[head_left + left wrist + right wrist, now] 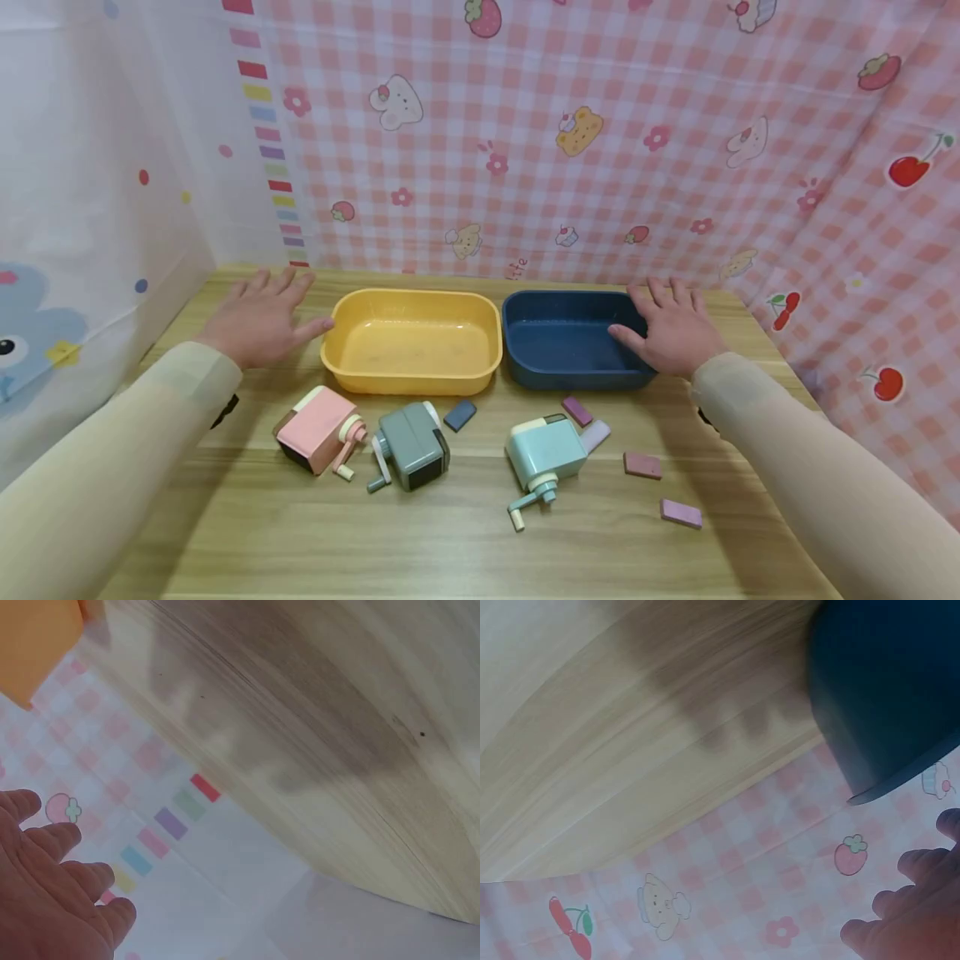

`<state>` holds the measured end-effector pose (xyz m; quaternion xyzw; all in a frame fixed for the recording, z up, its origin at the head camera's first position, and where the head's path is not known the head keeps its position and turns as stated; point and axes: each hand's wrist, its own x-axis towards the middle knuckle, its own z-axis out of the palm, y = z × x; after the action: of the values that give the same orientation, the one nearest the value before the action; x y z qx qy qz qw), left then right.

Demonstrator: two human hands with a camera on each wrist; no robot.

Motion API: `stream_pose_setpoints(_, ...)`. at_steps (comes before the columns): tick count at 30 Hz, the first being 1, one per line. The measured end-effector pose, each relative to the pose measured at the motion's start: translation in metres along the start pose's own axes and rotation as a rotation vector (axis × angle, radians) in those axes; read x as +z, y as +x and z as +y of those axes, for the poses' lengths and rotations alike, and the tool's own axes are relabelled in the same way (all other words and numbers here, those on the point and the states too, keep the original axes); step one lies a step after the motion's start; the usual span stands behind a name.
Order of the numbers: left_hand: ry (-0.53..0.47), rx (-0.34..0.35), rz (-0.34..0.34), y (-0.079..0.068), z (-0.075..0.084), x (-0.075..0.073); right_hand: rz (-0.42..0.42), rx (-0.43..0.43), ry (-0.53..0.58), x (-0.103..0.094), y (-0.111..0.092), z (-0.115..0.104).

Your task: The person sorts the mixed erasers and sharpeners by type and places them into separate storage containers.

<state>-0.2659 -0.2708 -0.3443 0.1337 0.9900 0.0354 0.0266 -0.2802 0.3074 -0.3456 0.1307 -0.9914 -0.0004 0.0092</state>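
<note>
My left hand [262, 321] has its fingers spread beside the yellow bin [412, 387], thumb at the bin's left rim; whether it touches cannot be told. On the other side, my right hand [675, 333] is held with fingers outstretched at the blue bin [581, 381], its thumb over the right rim. Neither hand holds anything. In the left wrist view, the left hand's fingers [56, 840] extend past an orange-looking corner of the yellow bin [37, 645]. The right wrist view has the right fingers [915, 862] below the blue bin's wall [885, 697].
In front of the bins lie three crank pencil sharpeners: pink [318, 425], grey-green [412, 442] and light blue [547, 450]. Several small blocks, perhaps erasers, lie around them, including a dark blue one [460, 415] and a lilac one [681, 513]. Patterned cloth [525, 167] stands behind the table.
</note>
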Motion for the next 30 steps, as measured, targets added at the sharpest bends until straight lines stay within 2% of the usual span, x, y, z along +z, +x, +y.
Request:
stream_pose_setpoints(11, -0.046, 0.074, 0.018, -0.003, 0.013, -0.001, 0.011, -0.04, -0.01, -0.008, -0.005, -0.018)
stream_pose_setpoints(23, -0.062, 0.17, 0.008, -0.006, 0.032, 0.001, -0.012, -0.105, 0.015, -0.01, -0.013, -0.041)
stream_pose_setpoints(30, -0.054, 0.191, -0.015, -0.007, 0.034, 0.005, -0.005, -0.145, 0.041, -0.012, -0.019, -0.056)
